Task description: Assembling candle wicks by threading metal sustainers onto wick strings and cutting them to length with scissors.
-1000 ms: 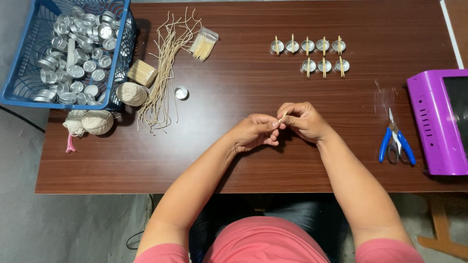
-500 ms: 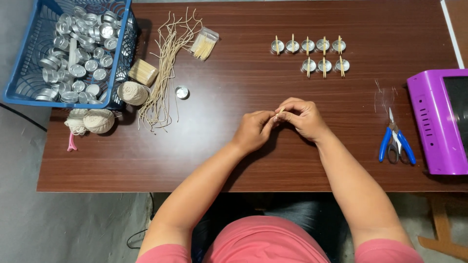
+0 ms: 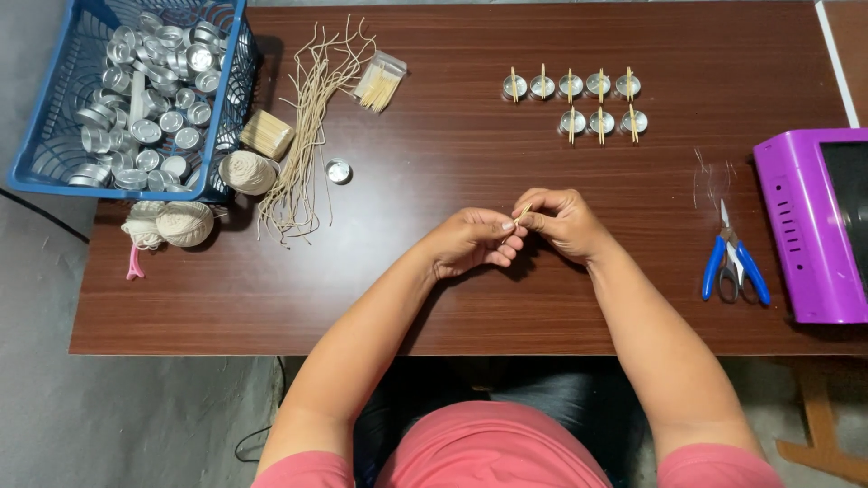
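Pinching a thin pale wick piece (image 3: 522,214) between both hands, I see left hand (image 3: 470,242) and right hand (image 3: 565,221) fingers closed on it above the table (image 3: 434,298), close together for fine control.

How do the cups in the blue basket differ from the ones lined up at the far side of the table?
The cups in the blue basket lie heaped, many tilted or on their sides; the lined-up cups stand upright in two rows, five over three. Each lined-up cup has a small stick across its top; the basket cups show none. Both sets are small, round, silvery metal cups. One more lone cup sits by the cut wicks.
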